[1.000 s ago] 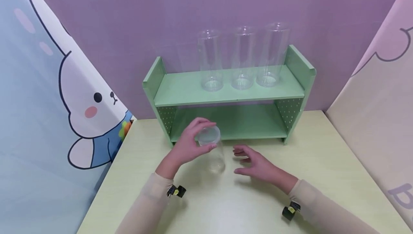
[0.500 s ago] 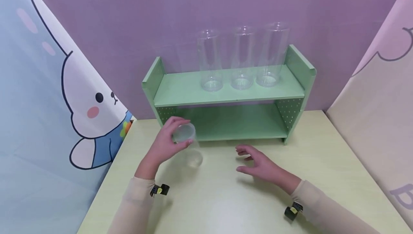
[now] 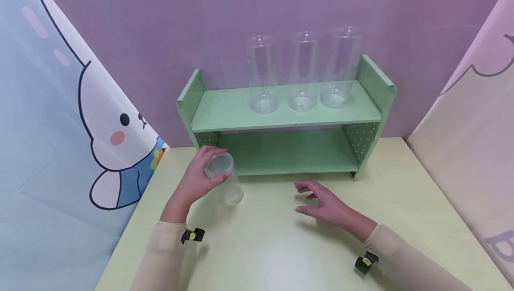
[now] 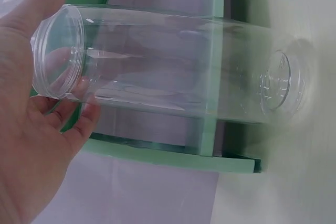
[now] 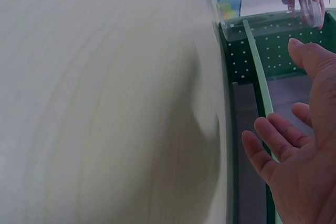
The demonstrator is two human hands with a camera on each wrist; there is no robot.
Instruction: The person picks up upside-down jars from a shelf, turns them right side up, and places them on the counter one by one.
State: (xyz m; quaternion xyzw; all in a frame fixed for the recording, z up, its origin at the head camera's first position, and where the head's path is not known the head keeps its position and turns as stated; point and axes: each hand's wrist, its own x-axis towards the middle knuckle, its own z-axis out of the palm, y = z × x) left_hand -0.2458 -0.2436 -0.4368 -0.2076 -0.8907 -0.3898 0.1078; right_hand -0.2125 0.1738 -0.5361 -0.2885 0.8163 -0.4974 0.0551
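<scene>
My left hand [image 3: 195,179] grips a clear cylindrical jar [image 3: 220,165] by its top rim, thumb on one side and fingers on the other. This jar is in front of the left end of the green shelf [image 3: 286,119]. In the left wrist view the clear jar [image 4: 152,61] is see-through, with its base low by the table; whether it touches the tabletop I cannot tell. To the right, my right hand [image 3: 324,204] hovers above the table with fingers loosely bent and nothing in them. The right wrist view shows this right hand [image 5: 302,166] apart from the jar.
Three similar clear jars stand upright on the upper board: the left jar [image 3: 263,74], the middle jar [image 3: 303,72] and the right jar [image 3: 341,68]. The shelf has raised side panels and a lower board [image 3: 293,152]. It stands at the back of the pale table [image 3: 273,246].
My left hand has moved left with the jar, from near the shelf's middle-left to its left end, slowing at the end. The right hand has shifted only slightly right.
</scene>
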